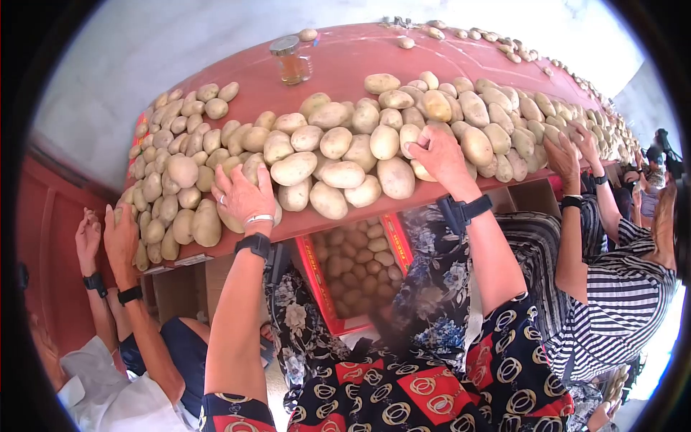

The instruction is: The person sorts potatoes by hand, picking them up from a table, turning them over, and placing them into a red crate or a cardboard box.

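A long heap of potatoes (342, 174) lies along the near side of a red table (353, 57). My left hand (246, 196), with a ring and a bracelet, rests on potatoes near the table's front edge, its fingers spread over them. Toward the middle of the heap, my right hand (440, 155) is closed, with curled fingers and the thumb against them. Whatever it may hold is hidden. Close to its knuckles lies a yellowish potato (436, 106). Both wrists wear dark bands.
Below the table edge, between my knees, a red box (400, 241) contains potatoes. A lidded glass jar of amber liquid (290, 63) stands farther back. At left, a co-worker's hands (121, 241) are by the heap; at right, another person's hands (565, 151) touch potatoes.
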Demonstrator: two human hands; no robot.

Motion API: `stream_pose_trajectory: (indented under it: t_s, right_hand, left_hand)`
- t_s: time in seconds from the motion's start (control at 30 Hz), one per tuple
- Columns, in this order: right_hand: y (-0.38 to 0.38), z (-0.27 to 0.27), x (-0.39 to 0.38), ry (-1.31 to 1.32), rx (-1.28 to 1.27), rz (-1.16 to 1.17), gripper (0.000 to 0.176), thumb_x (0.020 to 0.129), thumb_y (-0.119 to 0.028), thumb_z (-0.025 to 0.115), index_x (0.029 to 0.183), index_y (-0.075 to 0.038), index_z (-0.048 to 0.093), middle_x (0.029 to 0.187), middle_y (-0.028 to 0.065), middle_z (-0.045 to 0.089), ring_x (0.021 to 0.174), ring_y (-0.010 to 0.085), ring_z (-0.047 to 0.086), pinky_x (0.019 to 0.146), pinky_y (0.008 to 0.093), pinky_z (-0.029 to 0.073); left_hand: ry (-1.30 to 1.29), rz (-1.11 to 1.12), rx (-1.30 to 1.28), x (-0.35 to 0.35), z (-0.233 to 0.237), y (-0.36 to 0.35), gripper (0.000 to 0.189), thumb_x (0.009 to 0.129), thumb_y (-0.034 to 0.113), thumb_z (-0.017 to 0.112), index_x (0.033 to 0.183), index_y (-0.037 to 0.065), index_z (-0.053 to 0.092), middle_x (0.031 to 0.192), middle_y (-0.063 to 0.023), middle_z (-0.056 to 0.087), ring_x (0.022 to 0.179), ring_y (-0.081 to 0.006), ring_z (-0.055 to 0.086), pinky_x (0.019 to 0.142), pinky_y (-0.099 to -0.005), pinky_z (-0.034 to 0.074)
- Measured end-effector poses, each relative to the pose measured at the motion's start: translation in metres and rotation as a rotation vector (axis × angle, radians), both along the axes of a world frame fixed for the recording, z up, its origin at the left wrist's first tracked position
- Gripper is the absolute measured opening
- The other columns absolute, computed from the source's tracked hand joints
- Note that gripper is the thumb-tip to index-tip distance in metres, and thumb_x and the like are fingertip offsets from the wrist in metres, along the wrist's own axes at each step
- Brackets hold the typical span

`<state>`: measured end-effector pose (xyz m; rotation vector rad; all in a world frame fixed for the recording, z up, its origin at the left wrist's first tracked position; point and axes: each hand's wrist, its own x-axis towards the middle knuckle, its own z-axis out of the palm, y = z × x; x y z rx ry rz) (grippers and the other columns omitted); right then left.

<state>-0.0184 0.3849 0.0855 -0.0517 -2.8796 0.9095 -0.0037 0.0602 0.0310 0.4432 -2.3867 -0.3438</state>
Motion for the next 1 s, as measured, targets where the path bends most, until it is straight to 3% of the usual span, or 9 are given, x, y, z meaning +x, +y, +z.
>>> stream_pose_trajectory:
  t_s: [0.23,0.3,0.33,0.43,0.5,0.63,0.8,0.87,1.0]
  right_hand:
    - [0.048,0.003,-0.020,0.487,0.016,0.002,0.027,0.079,-0.031,0.060,0.089,-0.006,0.058,0.088,0.0172,0.059,0.086,0.0340,0.056,0.074,0.0412,0.044]
    - [0.040,0.013,-0.017,0.713,0.014,0.129,0.032,0.085,-0.033,0.054,0.103,-0.007,0.059,0.109,0.0224,0.054,0.105,0.0385,0.049,0.088,0.0437,0.040]
    - [0.038,0.007,-0.026,0.690,-0.002,0.135,0.032,0.085,-0.033,0.054,0.103,-0.007,0.059,0.109,0.0224,0.054,0.105,0.0385,0.049,0.088,0.0437,0.040]
    - [0.029,-0.041,-0.051,0.639,0.060,0.097,0.042,0.089,-0.039,0.045,0.118,-0.010,0.055,0.130,0.0246,0.039,0.120,0.0455,0.033,0.100,0.0498,0.029]
    - [0.035,-0.078,-0.067,0.648,0.324,0.087,0.051,0.091,-0.048,0.033,0.122,-0.013,0.052,0.140,0.0222,0.029,0.126,0.0491,0.022,0.103,0.0555,0.020]
    - [0.045,-0.085,-0.082,0.476,0.355,0.102,0.057,0.088,-0.056,0.026,0.120,-0.019,0.055,0.141,0.0198,0.029,0.128,0.0481,0.018,0.103,0.0572,0.018]
    - [0.043,-0.078,-0.075,0.501,0.310,0.115,0.056,0.088,-0.055,0.026,0.120,-0.020,0.055,0.142,0.0186,0.029,0.129,0.0457,0.017,0.103,0.0567,0.018]
    - [0.041,-0.079,-0.075,0.517,0.445,0.099,0.056,0.093,-0.043,0.017,0.124,-0.011,0.052,0.127,0.0098,0.050,0.131,0.0308,0.026,0.108,0.0487,0.009]
    - [0.035,-0.074,-0.072,0.515,0.465,0.087,0.055,0.093,-0.043,0.017,0.125,-0.013,0.051,0.128,0.0091,0.050,0.131,0.0309,0.027,0.108,0.0484,0.008]
  left_hand:
    - [-0.001,0.004,-0.007,0.001,-0.003,-0.002,0.052,0.078,0.047,0.056,0.112,0.008,0.056,0.137,-0.0155,0.034,0.119,-0.0445,0.034,0.094,-0.0564,0.032]
    - [-0.028,0.017,-0.007,0.004,0.000,0.002,0.052,0.080,0.048,0.055,0.113,0.008,0.056,0.136,-0.0162,0.036,0.119,-0.0437,0.035,0.096,-0.0533,0.032]
    - [-0.041,0.026,-0.012,0.004,0.004,0.002,0.052,0.081,0.049,0.054,0.113,0.009,0.057,0.136,-0.0169,0.037,0.119,-0.0429,0.036,0.098,-0.0502,0.031]
    - [-0.049,0.044,-0.055,0.004,0.002,-0.001,0.053,0.081,0.050,0.053,0.113,0.008,0.057,0.135,-0.0178,0.038,0.118,-0.0425,0.037,0.099,-0.0499,0.031]
    - [-0.029,0.051,-0.037,-0.001,0.000,0.000,0.054,0.080,0.051,0.053,0.113,0.008,0.057,0.135,-0.0180,0.038,0.119,-0.0427,0.036,0.099,-0.0501,0.031]
    - [-0.034,0.038,-0.013,-0.002,-0.004,-0.003,0.056,0.079,0.053,0.053,0.113,0.010,0.057,0.136,-0.0171,0.036,0.119,-0.0434,0.035,0.099,-0.0509,0.030]
    - [-0.004,0.016,-0.005,-0.006,-0.007,-0.005,0.057,0.078,0.054,0.054,0.114,0.010,0.058,0.137,-0.0166,0.035,0.120,-0.0449,0.032,0.098,-0.0542,0.029]
    - [-0.017,0.032,0.000,-0.008,-0.008,-0.004,0.057,0.078,0.055,0.053,0.114,0.010,0.058,0.138,-0.0165,0.034,0.120,-0.0455,0.032,0.098,-0.0534,0.029]
    - [-0.029,0.029,0.009,-0.009,-0.010,-0.007,0.059,0.077,0.055,0.053,0.114,0.009,0.057,0.138,-0.0160,0.033,0.121,-0.0451,0.031,0.099,-0.0540,0.029]
